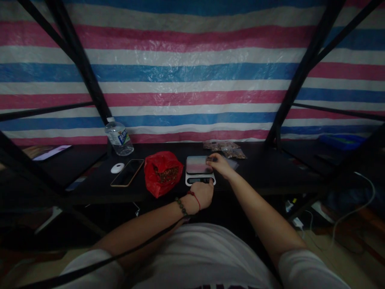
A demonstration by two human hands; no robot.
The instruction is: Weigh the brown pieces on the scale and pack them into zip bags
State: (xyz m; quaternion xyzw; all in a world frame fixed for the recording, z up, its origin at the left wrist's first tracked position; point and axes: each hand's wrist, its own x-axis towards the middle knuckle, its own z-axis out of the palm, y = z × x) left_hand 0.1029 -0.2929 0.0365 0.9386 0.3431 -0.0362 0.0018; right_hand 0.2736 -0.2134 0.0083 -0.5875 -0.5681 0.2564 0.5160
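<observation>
A small digital kitchen scale [198, 165] with a shiny metal plate stands near the table's front edge. My left hand [203, 193] is in front of it, fingers curled, one fingertip touching the right end of its display panel. Over the plate's right side, my right hand [221, 165] has its fingertips pinched together; what is between them, if anything, is too dark to make out. To the left of the scale, an open red plastic bag [150, 172] holds brown, dried bits. Clear flat bags [231, 162] lie partly behind my right hand.
Several filled small clear bags [234, 152] lie at the back. On the left are a phone [128, 172], a white rounded case [117, 168] and a clear plastic bottle [119, 138]. Dark metal posts [288, 88] frame the black table [255, 176] before a striped sheet.
</observation>
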